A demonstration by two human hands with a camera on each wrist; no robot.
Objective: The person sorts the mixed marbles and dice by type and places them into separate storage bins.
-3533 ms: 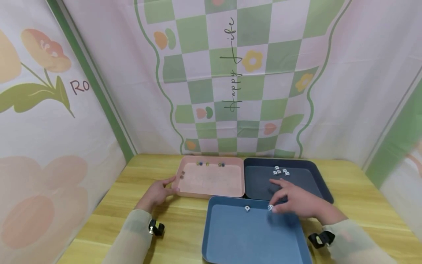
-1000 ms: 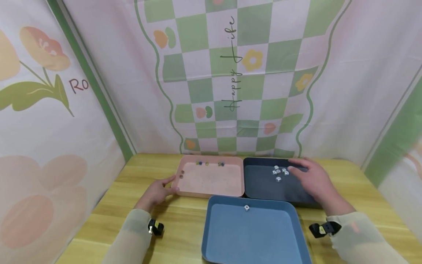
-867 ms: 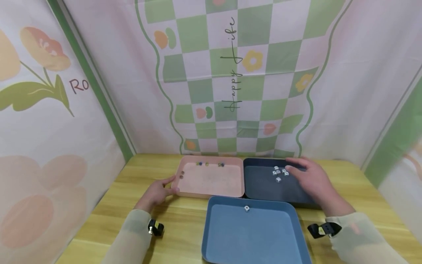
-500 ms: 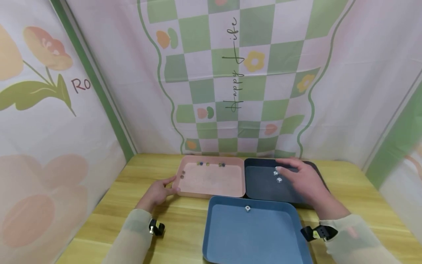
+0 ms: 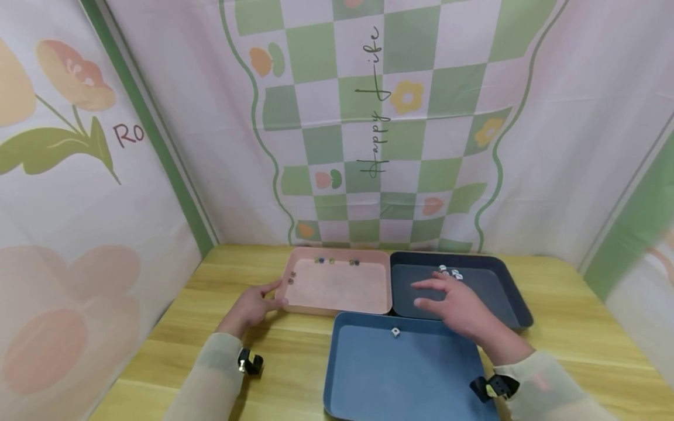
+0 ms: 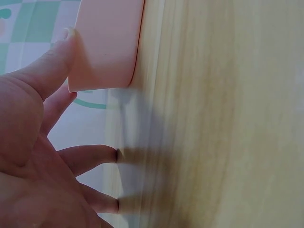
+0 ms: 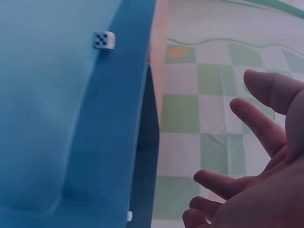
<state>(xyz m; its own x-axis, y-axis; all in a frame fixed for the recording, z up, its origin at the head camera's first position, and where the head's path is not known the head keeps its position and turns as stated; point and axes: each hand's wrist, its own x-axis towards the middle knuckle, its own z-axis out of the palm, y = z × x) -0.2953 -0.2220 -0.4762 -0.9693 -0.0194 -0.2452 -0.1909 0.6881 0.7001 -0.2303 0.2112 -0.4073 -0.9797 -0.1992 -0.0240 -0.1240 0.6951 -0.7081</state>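
Note:
In the head view my left hand (image 5: pixel 254 306) holds the near left corner of the pink tray (image 5: pixel 337 309) between thumb and index finger; its other fingers are spread near the tabletop, as the left wrist view shows. My right hand (image 5: pixel 463 307) hovers over the near edge of the dark navy tray (image 5: pixel 500 286), fingers spread, holding nothing. Several white dice (image 5: pixel 457 275) lie in that tray, partly hidden behind the hand. One white die (image 5: pixel 395 332) sits in the blue tray (image 5: pixel 405 374) in front; the right wrist view shows this die (image 7: pixel 103 40) with blue pips.
Small glass-like beads (image 5: pixel 354 262) lie along the pink tray's far and left sides. All three trays stand close together on a wooden table (image 5: pixel 295 362). A patterned curtain (image 5: pixel 358 146) hangs behind the table.
A die seen earlier in my right hand at the blue tray now lies in the navy tray. The right hand has since moved left and nearer, fingers spread. The left hand stays put.

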